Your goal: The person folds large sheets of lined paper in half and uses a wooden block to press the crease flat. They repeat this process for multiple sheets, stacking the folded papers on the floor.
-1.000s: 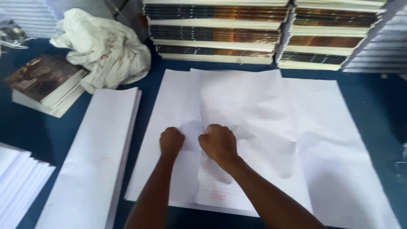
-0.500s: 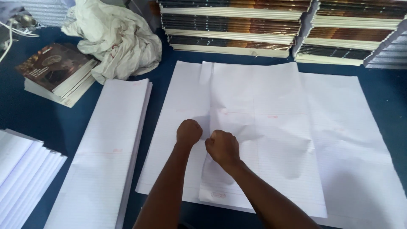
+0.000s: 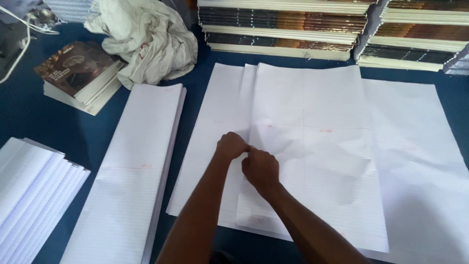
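A large white ruled paper sheet [image 3: 312, 146] lies folded over on a wider stack of white sheets [image 3: 420, 146] on the blue table. My left hand [image 3: 231, 145] and my right hand [image 3: 260, 168] sit close together at the folded sheet's left edge, fingers curled, pinching the paper edge between them. The paper is creased and slightly lifted around my fingers. Both forearms reach in from the bottom of the view.
A long pile of folded ruled sheets [image 3: 132, 171] lies to the left, with another fanned pile [image 3: 29, 190] at the far left. A stack of brown-covered books [image 3: 78, 73], a crumpled white cloth [image 3: 146, 39] and stacked notebooks [image 3: 288, 24] line the back.
My hands have come closer together and now pinch the folded sheet's left edge. The view has shifted, so the paper sits lower and more to the right.
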